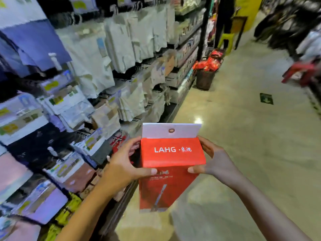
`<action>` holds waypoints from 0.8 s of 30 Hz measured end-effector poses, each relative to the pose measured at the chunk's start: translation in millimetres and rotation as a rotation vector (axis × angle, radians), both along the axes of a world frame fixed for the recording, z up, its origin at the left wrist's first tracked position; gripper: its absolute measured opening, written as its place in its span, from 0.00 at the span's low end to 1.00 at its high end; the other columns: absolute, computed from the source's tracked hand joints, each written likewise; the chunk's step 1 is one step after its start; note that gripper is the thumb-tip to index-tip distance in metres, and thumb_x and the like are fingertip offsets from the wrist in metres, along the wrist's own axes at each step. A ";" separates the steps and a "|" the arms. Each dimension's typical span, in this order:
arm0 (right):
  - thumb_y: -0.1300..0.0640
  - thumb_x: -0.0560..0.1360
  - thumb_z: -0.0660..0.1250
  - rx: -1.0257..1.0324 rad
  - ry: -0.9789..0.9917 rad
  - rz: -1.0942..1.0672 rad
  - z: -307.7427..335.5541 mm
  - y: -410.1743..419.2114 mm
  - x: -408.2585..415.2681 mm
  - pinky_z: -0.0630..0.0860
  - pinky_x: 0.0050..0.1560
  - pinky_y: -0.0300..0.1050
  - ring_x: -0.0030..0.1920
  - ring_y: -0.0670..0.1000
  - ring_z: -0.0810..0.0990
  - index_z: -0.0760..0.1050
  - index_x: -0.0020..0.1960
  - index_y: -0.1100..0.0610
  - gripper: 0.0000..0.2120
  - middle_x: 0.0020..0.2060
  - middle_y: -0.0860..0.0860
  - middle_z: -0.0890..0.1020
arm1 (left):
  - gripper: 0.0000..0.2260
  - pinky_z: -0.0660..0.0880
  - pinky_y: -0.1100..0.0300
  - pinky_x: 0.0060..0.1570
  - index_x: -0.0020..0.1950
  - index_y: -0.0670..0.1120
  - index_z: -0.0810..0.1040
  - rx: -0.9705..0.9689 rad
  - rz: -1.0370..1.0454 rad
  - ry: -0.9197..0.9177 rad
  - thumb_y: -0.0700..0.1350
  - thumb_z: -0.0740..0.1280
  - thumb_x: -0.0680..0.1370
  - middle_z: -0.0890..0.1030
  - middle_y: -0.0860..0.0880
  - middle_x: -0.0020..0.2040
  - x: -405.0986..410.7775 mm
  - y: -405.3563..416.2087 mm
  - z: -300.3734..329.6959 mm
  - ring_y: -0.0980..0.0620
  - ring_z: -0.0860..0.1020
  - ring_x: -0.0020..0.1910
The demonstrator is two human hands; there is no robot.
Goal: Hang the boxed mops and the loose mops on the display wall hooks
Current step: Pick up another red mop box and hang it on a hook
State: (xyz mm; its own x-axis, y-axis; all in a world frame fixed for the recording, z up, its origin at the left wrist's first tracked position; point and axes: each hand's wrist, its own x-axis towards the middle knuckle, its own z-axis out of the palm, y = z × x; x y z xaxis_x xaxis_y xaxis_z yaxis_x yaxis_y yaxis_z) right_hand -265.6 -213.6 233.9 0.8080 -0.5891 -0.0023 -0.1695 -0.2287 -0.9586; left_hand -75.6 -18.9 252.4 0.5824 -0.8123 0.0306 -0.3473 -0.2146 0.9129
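- Two bare hands hold one red boxed mop in the lower middle of the view, out in the aisle and clear of the display wall that fills the left side.
- Far left, the display wall carries rows of packaged goods on hooks: blue and purple packs at the top and bottom corners, pale cloth items hanging further along; all of this is blurred.
- The left hand takes the box from its left side; its grip is closed on the box, thumb pressed flat across the front face just under the lid fold, fingers wrapped round the left edge near the top.
- The boxed mop is upright and tilted slightly, its red top panel reading "LAHG" with two characters beside it, and a mop picture on the front lower down.
- A white hang tab stands up from the top back edge, with a round hole near its middle; no hook passes through it.
- The right hand grips the box's right side, thumb on the front face, fingers over the upper right corner.
- Right of the hands lies the glossy floor, with a dark basket of red packs standing at the far end of the shelving.
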 end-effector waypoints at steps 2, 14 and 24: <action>0.53 0.50 0.81 -0.014 -0.037 -0.062 10.3 -19.0 -30.8 0.70 0.60 0.37 0.62 0.36 0.74 0.72 0.58 0.33 0.40 0.58 0.33 0.79 | 0.40 0.70 0.52 0.66 0.60 0.67 0.70 -0.010 -0.064 -0.009 0.60 0.80 0.50 0.77 0.59 0.62 -19.1 -34.7 10.1 0.61 0.74 0.63; 0.49 0.49 0.79 -0.096 -0.074 -0.463 45.7 -153.2 -264.0 0.74 0.61 0.42 0.59 0.42 0.79 0.73 0.64 0.48 0.44 0.57 0.44 0.82 | 0.41 0.70 0.55 0.65 0.59 0.63 0.72 -0.159 -0.415 0.084 0.61 0.80 0.48 0.79 0.62 0.58 -202.9 -261.0 30.8 0.63 0.76 0.61; 0.45 0.50 0.80 -0.184 -0.114 -0.856 65.2 -235.6 -437.0 0.76 0.57 0.42 0.59 0.43 0.79 0.71 0.64 0.40 0.42 0.59 0.43 0.80 | 0.36 0.71 0.53 0.65 0.62 0.59 0.74 -0.205 -0.780 0.127 0.52 0.79 0.54 0.81 0.58 0.59 -365.0 -442.0 44.4 0.60 0.77 0.61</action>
State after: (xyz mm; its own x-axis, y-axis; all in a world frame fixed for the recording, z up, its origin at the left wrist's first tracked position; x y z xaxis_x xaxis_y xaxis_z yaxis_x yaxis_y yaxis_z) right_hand -702.6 -449.2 299.1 0.0789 -0.9754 0.2058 -0.2589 -0.2194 -0.9406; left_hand -440.6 -461.0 296.7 -0.1398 -0.9709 0.1946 -0.2192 0.2220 0.9501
